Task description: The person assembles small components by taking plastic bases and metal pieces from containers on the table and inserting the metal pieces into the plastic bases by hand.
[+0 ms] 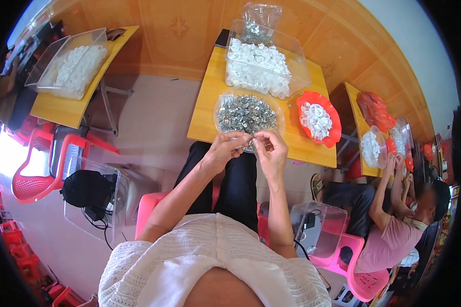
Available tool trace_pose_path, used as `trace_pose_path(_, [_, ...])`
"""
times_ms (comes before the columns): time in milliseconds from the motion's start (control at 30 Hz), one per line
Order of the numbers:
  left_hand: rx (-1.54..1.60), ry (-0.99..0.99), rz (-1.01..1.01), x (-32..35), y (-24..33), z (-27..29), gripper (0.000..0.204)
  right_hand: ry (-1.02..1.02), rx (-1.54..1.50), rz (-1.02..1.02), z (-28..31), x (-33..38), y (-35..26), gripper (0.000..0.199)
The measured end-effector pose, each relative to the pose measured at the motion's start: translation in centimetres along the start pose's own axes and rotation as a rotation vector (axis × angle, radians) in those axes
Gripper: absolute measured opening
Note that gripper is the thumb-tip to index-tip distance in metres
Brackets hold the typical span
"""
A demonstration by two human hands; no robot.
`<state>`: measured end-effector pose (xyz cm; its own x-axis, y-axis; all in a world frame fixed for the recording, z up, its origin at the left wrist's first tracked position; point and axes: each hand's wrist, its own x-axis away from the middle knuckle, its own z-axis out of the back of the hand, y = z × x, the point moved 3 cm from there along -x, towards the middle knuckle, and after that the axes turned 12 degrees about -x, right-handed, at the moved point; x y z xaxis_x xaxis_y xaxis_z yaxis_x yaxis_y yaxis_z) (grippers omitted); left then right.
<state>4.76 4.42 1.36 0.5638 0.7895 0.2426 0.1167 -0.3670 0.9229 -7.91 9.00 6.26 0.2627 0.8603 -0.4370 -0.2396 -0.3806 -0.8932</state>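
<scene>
My left hand (225,148) and my right hand (271,151) meet fingertip to fingertip over the near edge of a yellow table (207,110). Between the fingers is a small part, too small to make out. Just beyond the hands stands a round clear dish of small grey metal parts (247,113). To its right is a red wavy-edged bowl (333,128) with white plastic pieces (315,120). Farther back sits a clear box of white plastic pieces (258,64), with a clear bag of metal parts (256,23) behind it.
A second yellow table with a clear bin of white pieces (74,66) stands at left, with red chairs (36,179) below it. At right another person (394,225) on a pink chair works at a table (356,117) with bowls. A black bag (87,189) lies on a clear box.
</scene>
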Motion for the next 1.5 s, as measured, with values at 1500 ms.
trace_pose_path(1500, [0.513, -0.206, -0.067, 3.1, 0.7, -1.3, 0.030, -0.024, 0.109, 0.105, -0.8, 2.5, -1.5, 0.013])
